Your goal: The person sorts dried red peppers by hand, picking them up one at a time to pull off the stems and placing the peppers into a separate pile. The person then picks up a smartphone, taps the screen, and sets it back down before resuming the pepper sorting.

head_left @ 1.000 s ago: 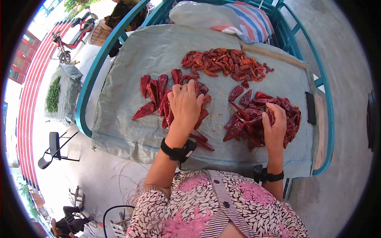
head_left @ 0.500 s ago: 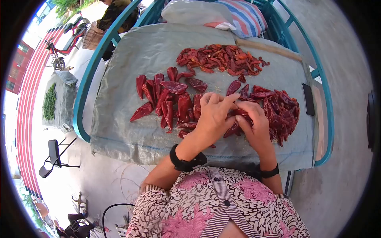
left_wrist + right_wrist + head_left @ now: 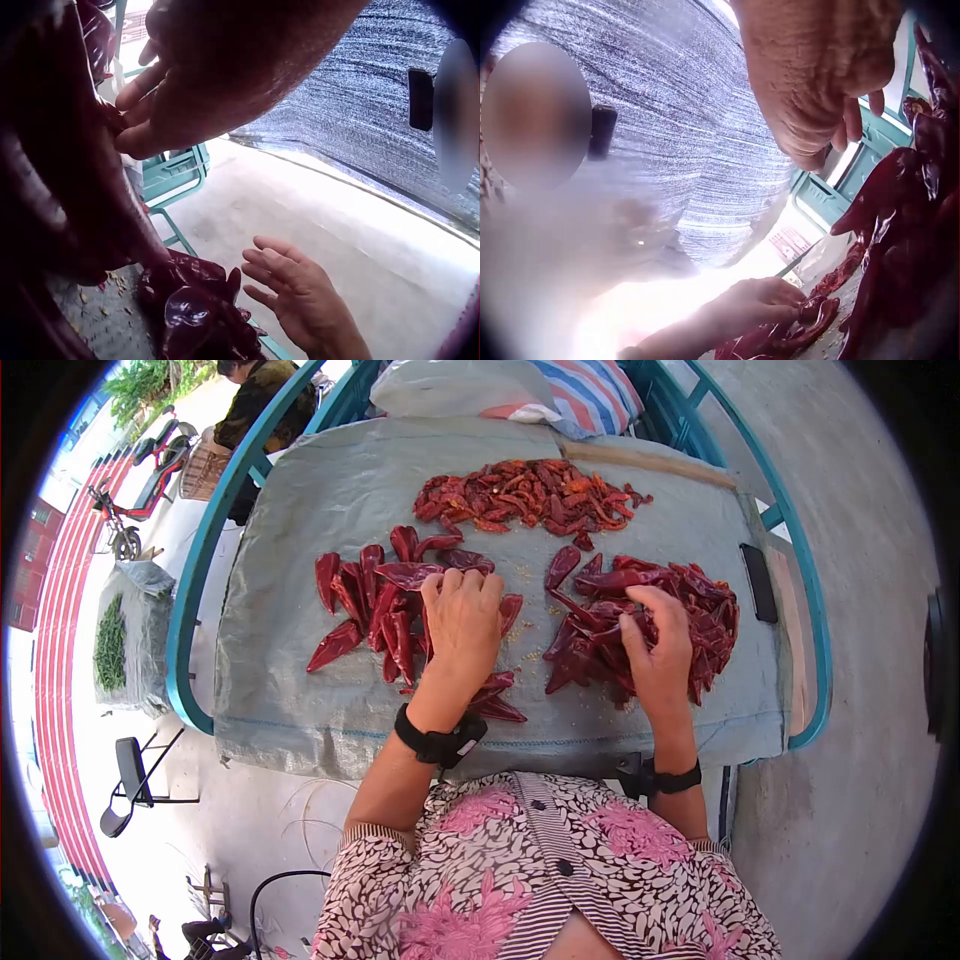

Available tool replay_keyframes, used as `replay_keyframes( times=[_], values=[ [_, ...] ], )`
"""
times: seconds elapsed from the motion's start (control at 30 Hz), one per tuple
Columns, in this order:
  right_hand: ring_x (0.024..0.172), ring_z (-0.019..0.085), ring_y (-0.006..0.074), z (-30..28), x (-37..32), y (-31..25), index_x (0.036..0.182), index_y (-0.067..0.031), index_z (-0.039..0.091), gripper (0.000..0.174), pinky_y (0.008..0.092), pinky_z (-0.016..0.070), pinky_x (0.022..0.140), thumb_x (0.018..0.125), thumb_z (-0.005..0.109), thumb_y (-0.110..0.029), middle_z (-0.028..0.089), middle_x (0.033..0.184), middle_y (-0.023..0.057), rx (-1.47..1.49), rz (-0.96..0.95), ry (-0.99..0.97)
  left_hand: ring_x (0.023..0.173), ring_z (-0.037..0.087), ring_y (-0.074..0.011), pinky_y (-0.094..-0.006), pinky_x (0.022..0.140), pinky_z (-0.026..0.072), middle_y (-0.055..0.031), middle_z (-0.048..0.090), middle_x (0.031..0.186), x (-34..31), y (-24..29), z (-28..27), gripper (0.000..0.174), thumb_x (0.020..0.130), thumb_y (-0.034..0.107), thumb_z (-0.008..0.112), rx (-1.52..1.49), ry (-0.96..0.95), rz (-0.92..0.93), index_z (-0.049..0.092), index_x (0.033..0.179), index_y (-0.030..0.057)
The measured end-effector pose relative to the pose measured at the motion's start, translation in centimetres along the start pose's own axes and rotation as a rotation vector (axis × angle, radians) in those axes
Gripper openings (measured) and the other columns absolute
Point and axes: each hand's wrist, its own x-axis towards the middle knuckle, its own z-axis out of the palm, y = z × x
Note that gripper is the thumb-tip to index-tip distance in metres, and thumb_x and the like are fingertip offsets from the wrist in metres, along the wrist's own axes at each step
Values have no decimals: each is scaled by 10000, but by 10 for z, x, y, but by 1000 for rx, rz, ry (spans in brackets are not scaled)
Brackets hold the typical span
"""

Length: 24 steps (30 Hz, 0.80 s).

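Note:
My left hand [image 3: 462, 625] reaches down onto the left heap of large dried red chili peppers [image 3: 392, 605], back of the hand up. In the left wrist view its thumb and fingers close on a chili pepper [image 3: 105, 112], much of which is hidden. Over the right heap of dark red chili peppers [image 3: 705, 615] hovers my right hand [image 3: 660, 650], thumb and fingers apart and gently bent, with nothing between them. The left wrist view shows that right hand [image 3: 300, 300] from the palm side, beside glossy chili peppers [image 3: 191, 307].
Smaller, brighter dried chilies [image 3: 530, 495] form a third pile at the back. The grey-green woven sheet [image 3: 290, 690] has seeds scattered on it. A phone [image 3: 758, 582] lies at the right edge. Teal rails [image 3: 190, 630] frame the cart, with striped sacks [image 3: 590, 395] behind.
Half a second ago both hands met at the right heap. Now they are apart: the left is back on the left heap, the right over its own heap. The head view has shifted slightly.

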Motion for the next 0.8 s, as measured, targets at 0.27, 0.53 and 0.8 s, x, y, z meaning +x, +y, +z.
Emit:
replay_keyframes(
  times=[0.27, 0.53, 0.8],
  values=[
    [1141, 617, 315, 4, -9, -4, 1216, -83, 678, 329, 441, 454, 1021, 890, 720, -71, 682, 1207, 112, -21, -69, -74, 1031, 604, -270, -434, 894, 418, -62, 681, 1105, -7, 4, -6, 377, 799, 21, 690, -107, -51, -33, 661, 1163, 116],
    [937, 683, 246, 12, -11, -35, 1272, -33, 644, 403, 349, 541, 840, 886, 755, -72, 678, 1162, 131, 421, 129, -175, 947, 670, -345, -418, 816, 541, -155, 656, 1157, -8, 61, -30, 525, 821, -21, 723, -786, -20, 154, 564, 1318, 45],
    [928, 671, 205, 0, -1, -18, 1129, -18, 685, 223, 330, 543, 817, 909, 722, -33, 678, 1080, 109, 275, 89, 46, 994, 630, -363, -457, 818, 528, -166, 621, 1046, -8, 41, -19, 494, 809, 101, 788, -397, -41, 1, 581, 1254, 40]
  ],
)
